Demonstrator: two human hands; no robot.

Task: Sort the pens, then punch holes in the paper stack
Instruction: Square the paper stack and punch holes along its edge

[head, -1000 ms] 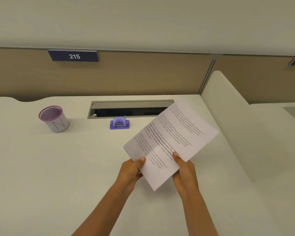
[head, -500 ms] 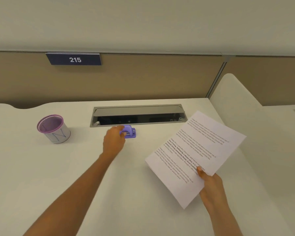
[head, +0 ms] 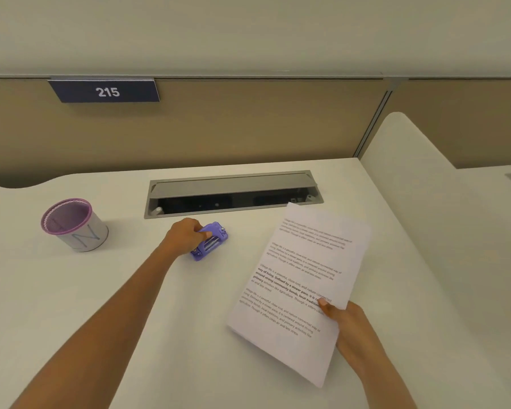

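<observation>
Hole punch [head: 209, 241] dragged nearer, turned, left hand [head: 184, 236] gripping it, right hand [head: 347, 322] pinching paper stack [head: 300, 287]

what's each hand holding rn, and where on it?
Left hand: purple hole punch, gripped at its left end. Right hand: paper stack, pinched at its lower right edge.

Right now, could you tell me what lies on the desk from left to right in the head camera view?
Pen cup → left hand gripping the hole punch → paper → right hand holding it.
</observation>
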